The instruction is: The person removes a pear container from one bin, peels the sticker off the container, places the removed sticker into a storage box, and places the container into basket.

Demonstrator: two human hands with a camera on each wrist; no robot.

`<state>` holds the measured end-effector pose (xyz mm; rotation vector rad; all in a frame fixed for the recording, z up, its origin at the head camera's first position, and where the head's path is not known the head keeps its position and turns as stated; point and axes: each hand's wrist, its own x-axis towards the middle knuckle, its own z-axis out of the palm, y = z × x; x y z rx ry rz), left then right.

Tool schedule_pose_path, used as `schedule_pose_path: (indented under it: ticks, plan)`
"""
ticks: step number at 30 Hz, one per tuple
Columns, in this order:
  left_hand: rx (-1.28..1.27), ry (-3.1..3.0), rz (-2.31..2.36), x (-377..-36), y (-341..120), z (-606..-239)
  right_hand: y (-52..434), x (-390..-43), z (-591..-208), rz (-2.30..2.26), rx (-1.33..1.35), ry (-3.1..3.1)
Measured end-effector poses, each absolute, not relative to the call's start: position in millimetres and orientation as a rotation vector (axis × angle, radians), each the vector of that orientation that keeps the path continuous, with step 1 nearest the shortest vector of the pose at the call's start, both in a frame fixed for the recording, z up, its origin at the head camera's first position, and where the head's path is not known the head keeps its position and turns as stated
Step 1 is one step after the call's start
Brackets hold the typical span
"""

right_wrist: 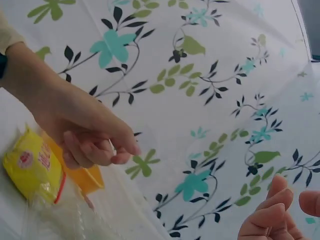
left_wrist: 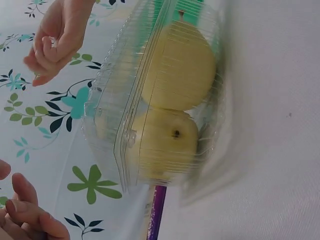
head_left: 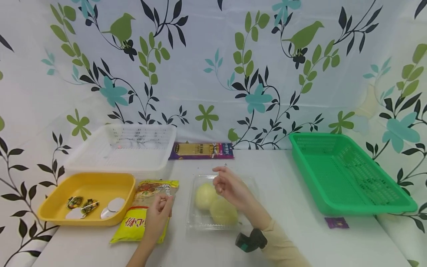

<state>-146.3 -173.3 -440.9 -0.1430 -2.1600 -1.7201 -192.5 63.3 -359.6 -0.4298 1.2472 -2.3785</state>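
Hovering loosely curled and holding nothing, the right hand (head_left: 230, 187) hangs over the closed clear clamshell box (head_left: 200, 218) of two pears, while the left hand (head_left: 158, 215) rests on the yellow packet (head_left: 133, 226) just left of it, both apparently unsorted.

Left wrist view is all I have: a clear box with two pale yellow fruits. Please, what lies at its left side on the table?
Observer: A yellow food packet, under the left hand.
Operator: Does the right hand hold the box?
Observer: No, the right hand hovers over the clear box, fingers loosely curled.
Operator: Are any baskets near?
Observer: Yes, a green basket at the right, with nothing visible inside.
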Motion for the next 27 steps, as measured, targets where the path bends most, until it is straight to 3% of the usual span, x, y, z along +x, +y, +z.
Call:
schedule_pose_path:
  ticks: [6, 16, 27]
  plan:
    - [-0.092, -2.276, -1.763, -141.5, -167.7, -425.4, 104.9, -187.1, -364.3, -2.504, -0.257, 1.563]
    - [-0.009, -2.434, -1.892, -140.3, -154.0, -445.0, 157.4, -165.1, -410.7, -2.397, -0.232, 2.338]
    - [0.033, -2.448, -1.867, -141.5, -143.7, -459.4, 172.2, -151.4, -454.5, -2.037, 0.313, 2.363]
